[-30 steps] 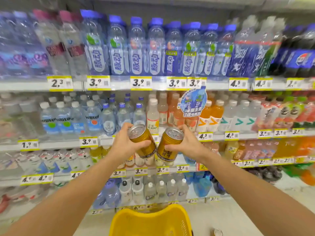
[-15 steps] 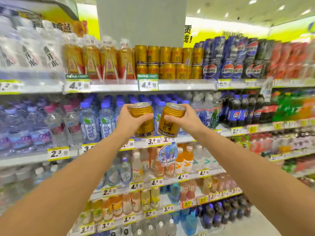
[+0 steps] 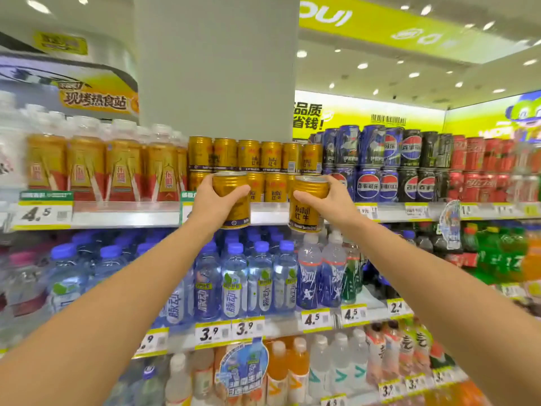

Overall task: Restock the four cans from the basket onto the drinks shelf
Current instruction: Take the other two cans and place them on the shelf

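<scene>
Both arms are raised toward the top drinks shelf, a white ledge with yellow price strips. The left hand is wrapped around a gold ribbed metal can, thumb across its front and fingers behind; the can is upright. The right hand is clamped on a second gold metal can with red-and-blue lettering, thumb on its left face, also upright. Both cans sit in the air just in front of the shelf edge, side by side with a gap between them. Right behind them is a double-stacked row of matching gold cans on that shelf. Gold-and-red labelled bottles are to its left, blue cola cans to its right. Blue-capped water bottles fill the shelf below.
</scene>
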Demonstrator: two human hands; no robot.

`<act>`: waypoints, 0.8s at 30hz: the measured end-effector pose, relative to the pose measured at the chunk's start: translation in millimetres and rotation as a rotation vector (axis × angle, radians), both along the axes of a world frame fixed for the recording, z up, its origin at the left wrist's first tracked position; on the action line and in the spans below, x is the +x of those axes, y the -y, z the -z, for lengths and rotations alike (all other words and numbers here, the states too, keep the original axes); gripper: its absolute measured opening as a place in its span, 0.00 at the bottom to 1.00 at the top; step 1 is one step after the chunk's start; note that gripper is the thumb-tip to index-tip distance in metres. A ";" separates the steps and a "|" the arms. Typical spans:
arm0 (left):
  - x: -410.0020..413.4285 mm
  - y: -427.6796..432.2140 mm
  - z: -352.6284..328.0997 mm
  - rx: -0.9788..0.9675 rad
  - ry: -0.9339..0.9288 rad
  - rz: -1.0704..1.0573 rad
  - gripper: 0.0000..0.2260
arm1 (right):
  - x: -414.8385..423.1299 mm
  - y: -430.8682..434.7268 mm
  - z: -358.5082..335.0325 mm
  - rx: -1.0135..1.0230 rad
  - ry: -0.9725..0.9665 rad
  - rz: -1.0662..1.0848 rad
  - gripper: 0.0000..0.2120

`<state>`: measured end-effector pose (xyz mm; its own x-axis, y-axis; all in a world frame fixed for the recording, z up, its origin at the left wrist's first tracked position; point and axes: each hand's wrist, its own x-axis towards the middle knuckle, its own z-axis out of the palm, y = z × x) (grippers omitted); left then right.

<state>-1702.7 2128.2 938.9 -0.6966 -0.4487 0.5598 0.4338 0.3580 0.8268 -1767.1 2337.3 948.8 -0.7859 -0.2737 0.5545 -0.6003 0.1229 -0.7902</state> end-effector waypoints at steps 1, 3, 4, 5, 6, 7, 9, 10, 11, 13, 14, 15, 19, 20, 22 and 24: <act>-14.0 -0.7 -6.3 0.004 0.000 -0.025 0.26 | -18.8 -3.9 -6.5 0.006 -0.009 -0.006 0.25; -39.5 1.8 -18.0 0.020 -0.016 -0.068 0.27 | -52.7 -8.1 -18.6 0.012 -0.026 -0.011 0.24; -49.8 4.3 -23.4 0.023 -0.027 -0.096 0.28 | -67.5 -8.4 -23.8 0.007 -0.034 -0.007 0.24; -58.9 8.4 -28.7 0.019 -0.031 -0.124 0.29 | -82.2 -7.5 -28.3 0.000 -0.041 0.000 0.25; -67.5 14.0 -33.3 0.011 -0.033 -0.155 0.29 | -94.0 -5.9 -32.4 -0.003 -0.050 0.008 0.26; -75.9 20.4 -37.2 0.002 -0.026 -0.185 0.30 | -106.0 -3.3 -35.6 -0.001 -0.061 0.013 0.27; -93.2 35.1 -43.8 0.007 -0.006 -0.221 0.31 | -126.2 3.2 -41.2 0.011 -0.080 0.020 0.27; -101.0 41.7 -47.0 0.014 -0.003 -0.231 0.32 | -135.7 6.7 -43.2 0.017 -0.083 0.026 0.28; -107.8 47.0 -50.0 0.018 0.007 -0.237 0.33 | -145.9 9.9 -44.3 0.023 -0.083 0.029 0.29; -121.0 55.6 -53.2 0.005 0.033 -0.234 0.33 | -161.0 15.3 -44.2 0.038 -0.085 0.036 0.30; -126.8 59.4 -53.6 -0.005 0.041 -0.223 0.32 | -166.1 17.5 -43.1 0.044 -0.087 0.034 0.30; -130.5 62.5 -52.6 -0.015 0.058 -0.212 0.32 | -170.9 19.7 -41.0 0.053 -0.082 0.032 0.29; -136.7 72.2 -45.6 -0.085 0.139 -0.194 0.34 | -185.2 27.7 -31.0 0.118 -0.041 0.024 0.26; -137.6 73.0 -46.0 -0.101 0.151 -0.193 0.35 | -188.9 29.4 -29.2 0.123 -0.032 0.027 0.27; -140.0 73.5 -48.0 -0.110 0.156 -0.178 0.34 | -194.4 31.6 -26.7 0.128 -0.016 0.030 0.28; -144.7 73.4 -49.5 -0.103 0.150 -0.150 0.32 | -199.1 33.7 -25.6 0.148 -0.011 0.044 0.29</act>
